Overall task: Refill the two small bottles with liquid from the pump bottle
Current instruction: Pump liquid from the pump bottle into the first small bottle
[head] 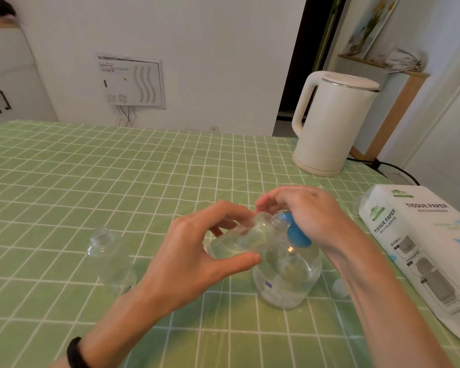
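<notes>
Gripping the tilted small clear plastic bottle (pixel 239 239), the left hand (pixel 197 253) should keep its mouth close at the nozzle of the big clear pump bottle (pixel 284 285) while the right hand (pixel 311 213), curled over the blue pump head (pixel 299 233), presses slowly; the 2nd small clear bottle (pixel 109 261) stands left of the pump bottle.

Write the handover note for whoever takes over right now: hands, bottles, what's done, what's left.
Left hand holds one small bottle tilted, its mouth at the pump spout.
Right hand curls over the blue pump head of the pump bottle, which stands on the table.
Second small bottle stands uncapped to the left, untouched.
Done: the first bottle is in place at the spout; fill levels are too hard to read.
Left: finish the first, then fill the second.
</notes>
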A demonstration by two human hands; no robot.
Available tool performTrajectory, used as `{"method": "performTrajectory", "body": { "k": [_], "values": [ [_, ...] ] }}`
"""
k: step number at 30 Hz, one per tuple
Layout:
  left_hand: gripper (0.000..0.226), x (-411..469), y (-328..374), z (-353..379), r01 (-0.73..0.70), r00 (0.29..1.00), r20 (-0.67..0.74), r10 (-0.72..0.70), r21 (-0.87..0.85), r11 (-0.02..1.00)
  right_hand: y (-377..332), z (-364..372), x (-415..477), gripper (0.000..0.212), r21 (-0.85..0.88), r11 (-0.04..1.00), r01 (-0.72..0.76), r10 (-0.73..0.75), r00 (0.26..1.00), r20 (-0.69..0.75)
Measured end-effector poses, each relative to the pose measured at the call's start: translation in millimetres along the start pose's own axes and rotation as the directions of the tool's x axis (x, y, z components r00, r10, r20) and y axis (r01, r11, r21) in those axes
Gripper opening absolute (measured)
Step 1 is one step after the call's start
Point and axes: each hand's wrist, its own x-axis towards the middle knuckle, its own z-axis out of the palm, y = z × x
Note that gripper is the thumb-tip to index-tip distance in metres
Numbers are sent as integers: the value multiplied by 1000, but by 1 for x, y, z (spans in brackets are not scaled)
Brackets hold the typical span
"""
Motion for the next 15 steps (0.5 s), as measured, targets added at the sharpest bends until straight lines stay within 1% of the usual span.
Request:
{"method": "performTrajectory", "body": {
  "k": [4, 8, 11, 15],
  "values": [
    [46, -1, 1, 0, 4, 1000, -1, -4, -7, 1000, 0, 0, 0, 39, -2, 1000, 17, -18, 999, -49],
    [47, -1, 0, 0, 8, 1000, -9, -8, -10, 1000, -2, 0, 0, 38, 14, 997, 80, -78, 990, -114],
    [47, 0, 0, -1, 9, 1000, -10, -9, -10, 1000, -2, 0, 0, 39, 36, 996, 83, -80, 993, -87],
    [46, 1, 0, -1, 9, 1000, -6, -9, -5, 1000, -3, 0, -1, 39, 26, 999, 32, -32, 999, -6]
  ]
}}
